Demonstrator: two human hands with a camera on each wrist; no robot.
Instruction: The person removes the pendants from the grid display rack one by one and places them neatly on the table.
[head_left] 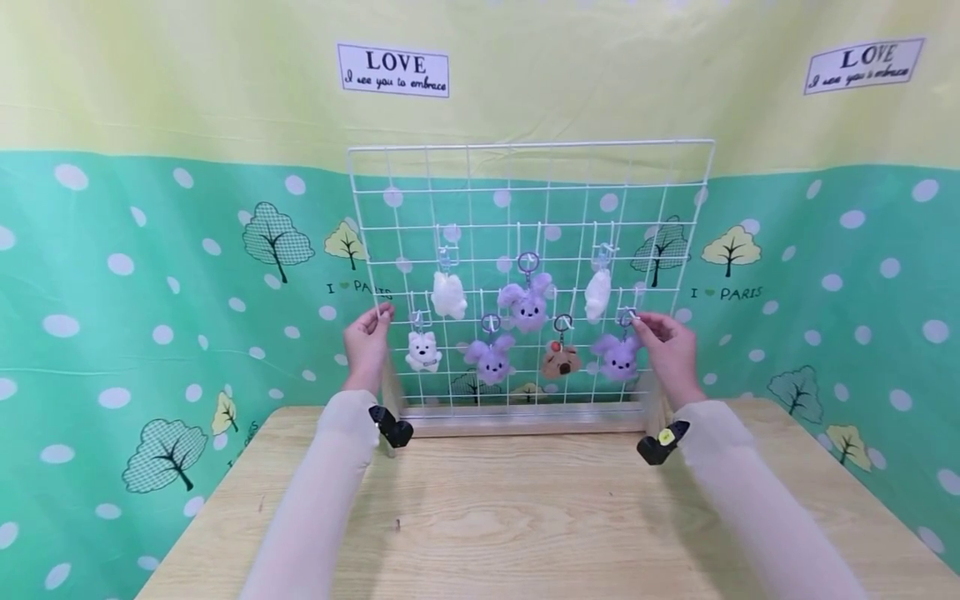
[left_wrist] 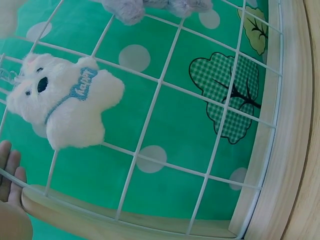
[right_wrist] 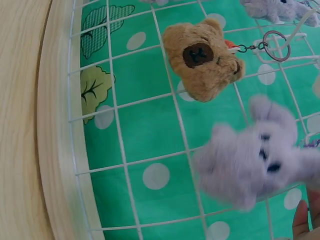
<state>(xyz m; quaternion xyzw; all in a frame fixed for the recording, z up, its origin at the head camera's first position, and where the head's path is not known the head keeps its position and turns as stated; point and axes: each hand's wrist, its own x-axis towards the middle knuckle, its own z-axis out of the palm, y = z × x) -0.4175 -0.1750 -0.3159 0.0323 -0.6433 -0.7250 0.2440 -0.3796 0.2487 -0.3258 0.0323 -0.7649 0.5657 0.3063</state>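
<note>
A white wire grid rack stands upright in a wooden base, with several plush keychains hanging from its hooks. At its left edge, my left hand grips the side wire, close to a white bear keychain with a blue sash. My right hand is at the right side, pinching near the ring of a purple bunny keychain. That bunny is blurred in the right wrist view, where only some fingers show. Beside it hangs a brown bear keychain.
Another purple bunny hangs in the lower row. Above are a purple bunny and two white plush keychains, one left, one right. The wooden table lies in front; a patterned green curtain hangs behind.
</note>
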